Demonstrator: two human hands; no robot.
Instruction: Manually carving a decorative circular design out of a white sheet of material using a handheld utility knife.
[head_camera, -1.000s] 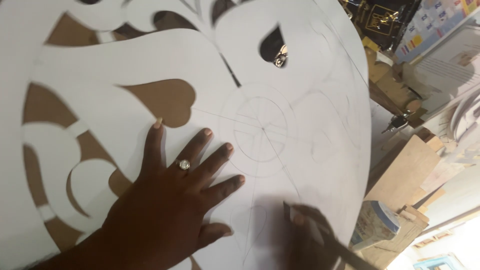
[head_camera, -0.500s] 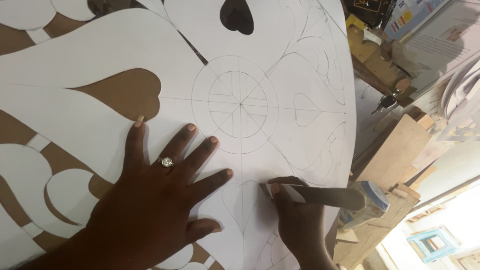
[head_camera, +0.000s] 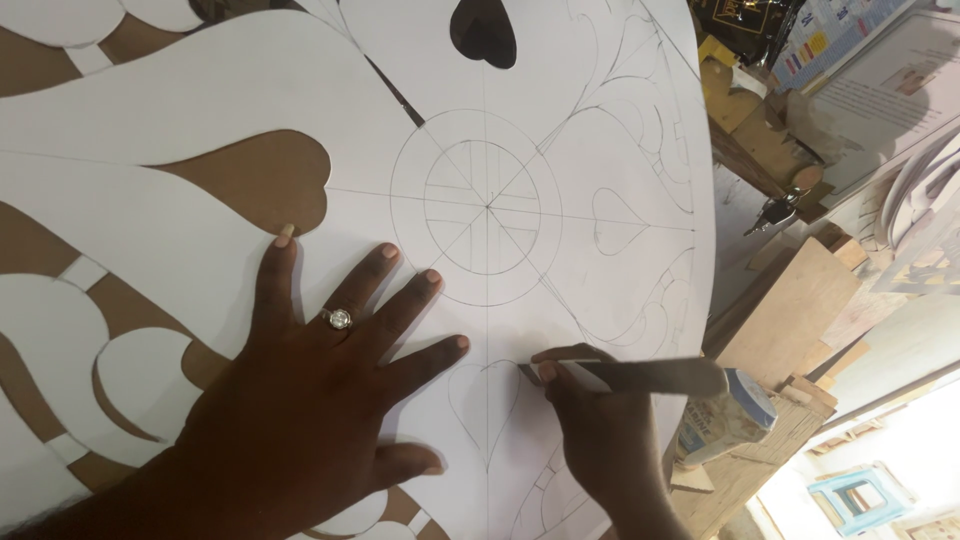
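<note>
A large round white sheet (head_camera: 560, 150) with pencilled circles, spokes and heart shapes lies on a brown board (head_camera: 250, 180); parts of it are cut away into curved openings. My left hand (head_camera: 320, 400), with a ring on one finger, is spread flat on the sheet beside a heart-shaped opening. My right hand (head_camera: 600, 430) grips a craft knife (head_camera: 640, 375) with a pale handle. Its tip touches the top of a drawn heart (head_camera: 485, 410) below the central circle (head_camera: 488, 207).
A small labelled tub (head_camera: 725, 420) stands at the sheet's right edge on wooden boards (head_camera: 790, 310). Keys (head_camera: 775, 212), papers and wood scraps crowd the right side. A light blue stool (head_camera: 850, 497) shows below on the floor.
The view has shifted, so the central circle now sits higher. My right hand has come up into sight with the knife and set its tip on the drawn heart. My left hand stays flat.
</note>
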